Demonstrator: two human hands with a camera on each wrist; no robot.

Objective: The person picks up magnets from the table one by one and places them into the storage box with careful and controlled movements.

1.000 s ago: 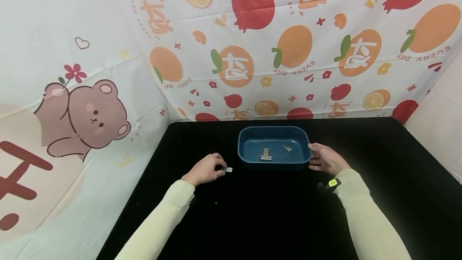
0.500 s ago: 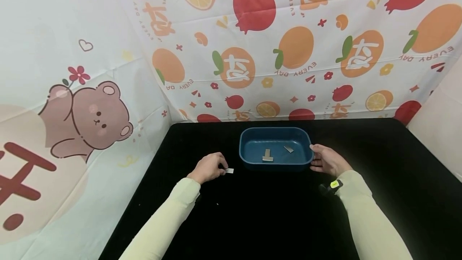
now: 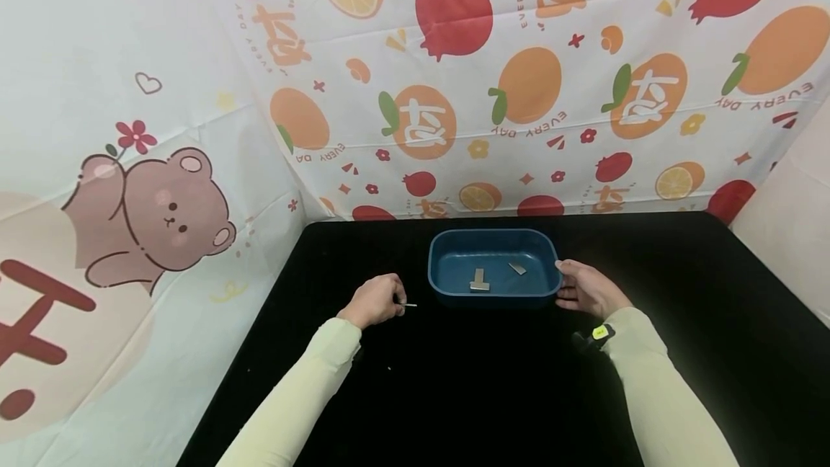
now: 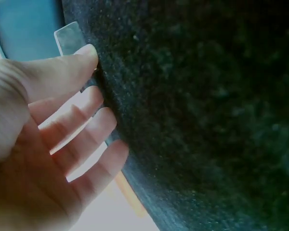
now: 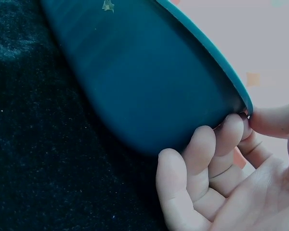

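Note:
My left hand (image 3: 375, 301) pinches a small flat rectangular metal piece (image 3: 411, 305) between thumb and fingers, left of the blue plastic tub. In the head view the piece shows only its thin edge; in the left wrist view its silvery face (image 4: 70, 37) sticks out past the thumb tip. My right hand (image 3: 591, 288) holds the right end of the blue tub (image 3: 496, 300), thumb at the rim and fingers against the outer wall, as the right wrist view shows. Inside the tub lie similar metal pieces: two touching in a T shape (image 3: 480, 285) and one slanted piece (image 3: 517, 268) apart.
A black cloth-like surface (image 3: 480, 395) covers the table. Behind it hangs a fruit-printed sheet (image 3: 519, 164), with a bear-printed sheet (image 3: 175, 215) on the left. Tiny pale specks lie on the black surface near the left forearm.
The metal piece in my left hand has turned from showing its face to showing its edge. My right hand and the tub stay in place.

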